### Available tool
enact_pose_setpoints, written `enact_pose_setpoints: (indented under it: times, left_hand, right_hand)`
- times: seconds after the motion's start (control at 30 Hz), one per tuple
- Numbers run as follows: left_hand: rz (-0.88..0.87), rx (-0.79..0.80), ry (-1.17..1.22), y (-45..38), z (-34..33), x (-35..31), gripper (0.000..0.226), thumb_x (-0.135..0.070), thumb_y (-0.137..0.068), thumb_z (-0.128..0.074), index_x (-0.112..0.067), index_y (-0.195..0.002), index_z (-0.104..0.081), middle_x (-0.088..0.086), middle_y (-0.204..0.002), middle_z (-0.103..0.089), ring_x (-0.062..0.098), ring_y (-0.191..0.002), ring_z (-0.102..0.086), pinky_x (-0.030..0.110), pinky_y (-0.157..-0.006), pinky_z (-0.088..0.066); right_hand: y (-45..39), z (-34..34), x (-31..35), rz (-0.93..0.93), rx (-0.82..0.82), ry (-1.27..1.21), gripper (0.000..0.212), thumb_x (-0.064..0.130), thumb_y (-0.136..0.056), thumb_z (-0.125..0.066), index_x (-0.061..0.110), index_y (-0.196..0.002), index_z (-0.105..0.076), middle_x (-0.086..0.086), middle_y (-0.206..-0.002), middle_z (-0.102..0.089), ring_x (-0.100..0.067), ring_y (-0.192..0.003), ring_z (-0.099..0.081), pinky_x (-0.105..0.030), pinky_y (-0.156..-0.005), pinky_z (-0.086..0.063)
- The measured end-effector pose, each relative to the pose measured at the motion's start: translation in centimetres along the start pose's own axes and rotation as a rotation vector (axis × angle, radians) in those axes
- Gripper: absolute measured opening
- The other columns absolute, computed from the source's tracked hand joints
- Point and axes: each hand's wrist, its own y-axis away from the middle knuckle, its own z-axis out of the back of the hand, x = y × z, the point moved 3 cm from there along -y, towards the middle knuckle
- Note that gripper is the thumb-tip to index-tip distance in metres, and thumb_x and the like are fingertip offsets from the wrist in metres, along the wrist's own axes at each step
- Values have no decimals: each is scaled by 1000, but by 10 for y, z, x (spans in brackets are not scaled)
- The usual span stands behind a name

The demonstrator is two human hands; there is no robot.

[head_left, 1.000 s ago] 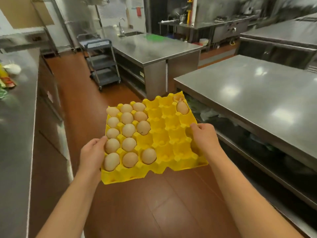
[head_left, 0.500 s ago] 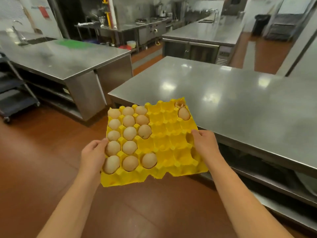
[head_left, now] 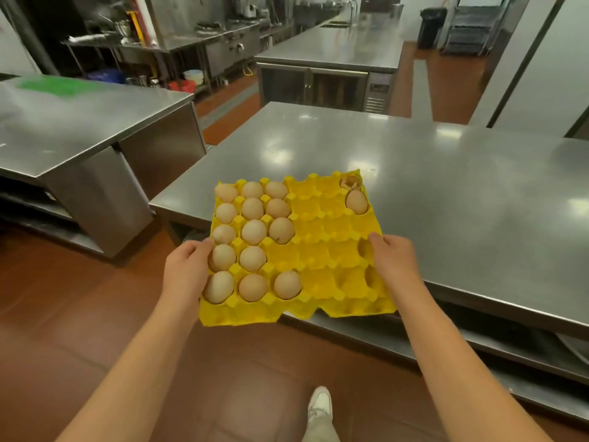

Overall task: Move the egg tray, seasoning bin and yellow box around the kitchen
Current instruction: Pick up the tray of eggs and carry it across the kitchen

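A yellow egg tray point(head_left: 322, 250) is held in the air, its far half over the near left corner of a steel table point(head_left: 462, 193). Several brown eggs point(head_left: 253, 232) fill its left columns; one egg and a broken shell sit at its far right corner. My left hand point(head_left: 186, 272) grips the tray's left edge, thumb on top beside the eggs. My right hand point(head_left: 393, 263) grips the right edge, thumb resting in the empty cups. The seasoning bin and yellow box are not in view.
Another steel counter point(head_left: 79, 122) with a green patch stands to the left across a gap of brown floor. A third counter point(head_left: 334, 46) and cooking equipment lie farther back. A shelf runs under the near table. My white shoe point(head_left: 320, 406) shows on the floor.
The view has swung right, from the aisle toward the steel table. The tray, held the same way in both hands, now reaches over the table's near corner.
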Motion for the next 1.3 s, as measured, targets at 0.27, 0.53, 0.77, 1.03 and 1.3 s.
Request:
enact_pose_setpoints:
  times: [0.27,0.53,0.77,1.03,1.3]
  left_hand:
    - [-29,-63,-28,-116,-51,-17,28,-31,-95,-63,-15,-72,-62,1,-73,-60,17,-73,-54,38,-70,-46]
    - [-7,-85,-35,-221,-74,-24,19,-22,-95,-61,-12,-81,-68,1,-81,-68,15,-77,-60,35,-72,-51]
    - [12,31,-75,-347,-111,-10,24,-24,-95,-59,-2,-92,-68,10,-87,-67,15,-78,-57,35,-71,-48]
    - [15,224,-132,-486,-155,13,26,-24,-95,-61,1,-87,-62,9,-79,-61,12,-72,-52,35,-68,-46]
    - [-27,306,-242,-555,-182,44,26,-25,-92,-63,-5,-76,-61,1,-69,-60,10,-66,-52,35,-68,-46]
  right_hand:
    - [-128,-70,18,-17,45,-26,38,22,-100,-47,15,-64,-36,-5,-62,-31,-18,-59,-30,-35,-56,-20]
    - [-223,-139,37,-38,47,23,34,23,-98,-49,12,-67,-42,-11,-67,-36,-23,-63,-35,-36,-59,-24]
    - [-294,-201,38,-167,-64,18,24,20,-95,-49,8,-75,-52,-13,-72,-45,-23,-67,-41,-36,-61,-29]
    - [-340,-271,22,-280,-244,28,23,15,-96,-47,10,-74,-41,-7,-68,-31,-19,-60,-28,-36,-54,-21]
    - [-364,-314,-10,-401,-317,36,37,13,-98,-43,18,-64,-29,-2,-63,-27,-16,-60,-27,-32,-56,-19]
